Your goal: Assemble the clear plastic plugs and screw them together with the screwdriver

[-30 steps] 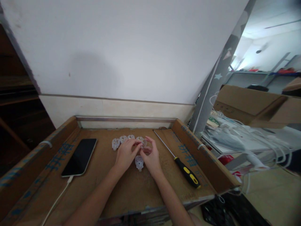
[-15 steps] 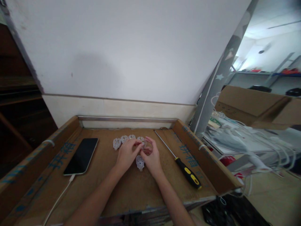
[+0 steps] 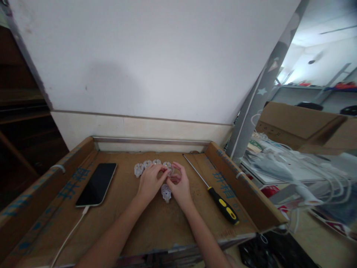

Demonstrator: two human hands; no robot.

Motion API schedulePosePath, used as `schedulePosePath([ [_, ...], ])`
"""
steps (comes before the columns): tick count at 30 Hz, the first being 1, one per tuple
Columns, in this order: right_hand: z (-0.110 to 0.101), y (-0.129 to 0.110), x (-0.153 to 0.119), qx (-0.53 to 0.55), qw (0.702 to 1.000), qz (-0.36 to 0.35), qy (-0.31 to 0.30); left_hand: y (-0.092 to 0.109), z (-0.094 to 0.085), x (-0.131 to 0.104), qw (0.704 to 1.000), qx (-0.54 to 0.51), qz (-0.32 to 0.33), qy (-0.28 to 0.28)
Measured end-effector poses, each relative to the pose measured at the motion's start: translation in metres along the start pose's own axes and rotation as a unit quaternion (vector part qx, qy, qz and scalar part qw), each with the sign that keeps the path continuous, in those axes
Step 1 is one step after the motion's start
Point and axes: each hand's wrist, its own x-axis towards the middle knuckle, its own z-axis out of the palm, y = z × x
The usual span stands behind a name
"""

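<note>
My left hand (image 3: 151,180) and my right hand (image 3: 180,185) meet over the middle of a cardboard tray (image 3: 139,230). Both have their fingers closed around a small clear plastic piece (image 3: 170,171), which they partly hide. Just below the fingertips lies a whitish plastic part with holes (image 3: 166,193). Behind my left hand stand several similar clear parts with small metal bits, the leftmost clear part (image 3: 138,170) in full view. Another clear part (image 3: 167,164) is right behind my fingertips.
A black phone (image 3: 97,185) with a white cable (image 3: 68,237) lies at the left. At the right is a black and yellow screwdriver (image 3: 223,206). Raised cardboard sides (image 3: 245,186) border the tray. Beyond are cables and an open carton (image 3: 298,124).
</note>
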Motion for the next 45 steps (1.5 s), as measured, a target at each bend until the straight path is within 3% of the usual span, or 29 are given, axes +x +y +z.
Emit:
schedulePosePath([
  [10,-0.001,0.004,0.000,-0.005,1.000,-0.003,-0.013,-0.002,-0.004,0.001,0.999,-0.003,0.031,-0.027],
  [27,-0.001,0.002,0.000,0.040,0.998,0.029,-0.025,-0.001,-0.002,0.000,0.998,0.019,0.045,-0.026],
  [31,0.000,0.002,0.000,0.079,0.995,0.047,-0.030,-0.001,0.001,0.000,0.999,-0.032,0.008,-0.032],
  [37,-0.003,0.007,0.006,0.177,0.978,0.113,-0.018,-0.011,0.006,0.003,0.984,-0.156,-0.085,0.010],
  [42,-0.010,0.002,0.009,0.250,0.949,0.190,-0.041,-0.016,0.010,0.004,0.973,-0.196,-0.116,-0.031],
  [45,-0.013,-0.002,0.009,0.294,0.928,0.221,-0.057,-0.012,0.008,0.004,0.966,-0.229,-0.120,-0.027],
])
